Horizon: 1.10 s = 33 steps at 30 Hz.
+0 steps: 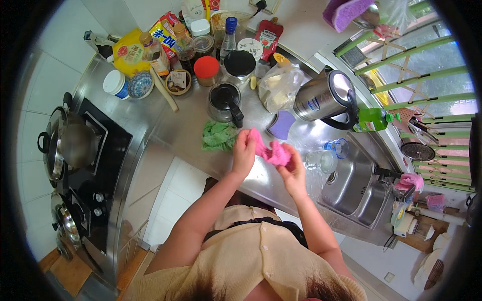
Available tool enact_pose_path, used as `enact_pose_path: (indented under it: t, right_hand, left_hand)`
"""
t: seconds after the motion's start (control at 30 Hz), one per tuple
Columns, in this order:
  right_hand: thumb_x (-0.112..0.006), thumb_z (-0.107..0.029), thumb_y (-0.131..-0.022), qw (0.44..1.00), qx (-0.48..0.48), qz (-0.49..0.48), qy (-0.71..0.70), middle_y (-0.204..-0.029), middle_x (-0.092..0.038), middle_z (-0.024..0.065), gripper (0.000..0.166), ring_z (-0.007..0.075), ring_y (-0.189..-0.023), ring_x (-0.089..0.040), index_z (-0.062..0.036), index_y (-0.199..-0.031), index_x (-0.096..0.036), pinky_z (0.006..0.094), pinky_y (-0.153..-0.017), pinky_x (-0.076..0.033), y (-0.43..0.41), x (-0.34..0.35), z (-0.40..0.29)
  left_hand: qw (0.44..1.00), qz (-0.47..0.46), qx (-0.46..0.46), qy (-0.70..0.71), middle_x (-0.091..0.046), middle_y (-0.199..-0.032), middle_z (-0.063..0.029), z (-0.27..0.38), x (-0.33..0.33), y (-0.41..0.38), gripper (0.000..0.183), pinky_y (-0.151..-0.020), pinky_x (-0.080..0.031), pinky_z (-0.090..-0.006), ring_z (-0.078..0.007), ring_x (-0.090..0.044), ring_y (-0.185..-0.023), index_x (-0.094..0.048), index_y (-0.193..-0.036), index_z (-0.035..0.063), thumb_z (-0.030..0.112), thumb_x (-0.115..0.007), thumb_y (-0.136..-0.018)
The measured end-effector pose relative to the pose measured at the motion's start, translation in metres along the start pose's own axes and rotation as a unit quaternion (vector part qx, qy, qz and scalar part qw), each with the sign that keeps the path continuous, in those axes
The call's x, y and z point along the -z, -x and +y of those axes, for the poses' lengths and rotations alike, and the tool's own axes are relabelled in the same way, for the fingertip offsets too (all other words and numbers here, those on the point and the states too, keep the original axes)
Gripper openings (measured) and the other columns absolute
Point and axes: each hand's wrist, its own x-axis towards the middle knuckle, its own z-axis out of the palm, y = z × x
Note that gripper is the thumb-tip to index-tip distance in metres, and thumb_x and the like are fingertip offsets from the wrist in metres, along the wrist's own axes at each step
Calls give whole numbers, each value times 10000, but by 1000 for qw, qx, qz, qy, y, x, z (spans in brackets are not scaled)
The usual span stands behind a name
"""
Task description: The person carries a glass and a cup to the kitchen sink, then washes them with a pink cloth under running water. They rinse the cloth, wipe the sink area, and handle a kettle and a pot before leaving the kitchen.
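Observation:
A twisted pink cloth (266, 149) stretches between my two hands above the front of the steel counter (188, 131). My left hand (244, 152) grips its left end, and my right hand (293, 171) grips the right end. Just left of my left hand lies a crumpled green cloth (219, 136). Behind it stands a glass pot with a black lid and handle (224, 98). A purple sponge (282, 125) rests on the counter beyond the pink cloth.
A steel electric kettle (320, 98) and a green bottle (371, 119) stand at the back right. Two drinking glasses (322, 161) sit beside the double sink (348, 177). Bottles and jars (206, 69) crowd the back corner. Left is a gas stove (101, 165) with a lidded pan (56, 146).

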Motion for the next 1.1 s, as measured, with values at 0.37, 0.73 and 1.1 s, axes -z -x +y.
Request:
enact_pose_path:
  t: [0.37,0.73,1.1]
  right_hand:
    - [-384,-241,-981,981,-33,53,183,-818,-596,160,321,196,-780,-564,21,-1062,-550,319,-705,-449,-43,-39,-48]
    - [-356,-204,-981,993,-40,104,-30,-1302,-475,156,400,221,-1206,-444,-2,-1324,-386,340,-1040,-327,-69,-47,-33]
    - [-477,-173,-940,963,11,118,240,-1288,-473,183,382,296,-1179,-472,-5,-1280,-427,363,-983,-374,-44,-7,-65]
  left_hand:
    - [913,-349,22,209,-287,-1451,-110,67,15,-10,737,-1091,-228,-322,-196,-307,-1324,-177,-1455,33,78,-418,-760]
    - [933,-334,-35,129,-344,-1380,-134,46,1,-24,579,-1105,-186,-363,-248,-290,-1322,-313,-1382,17,110,-472,-833]
    - [941,-293,152,70,-601,-921,-89,46,-38,2,314,-726,-493,-327,-193,-595,-813,-499,-1143,40,39,-537,-831]
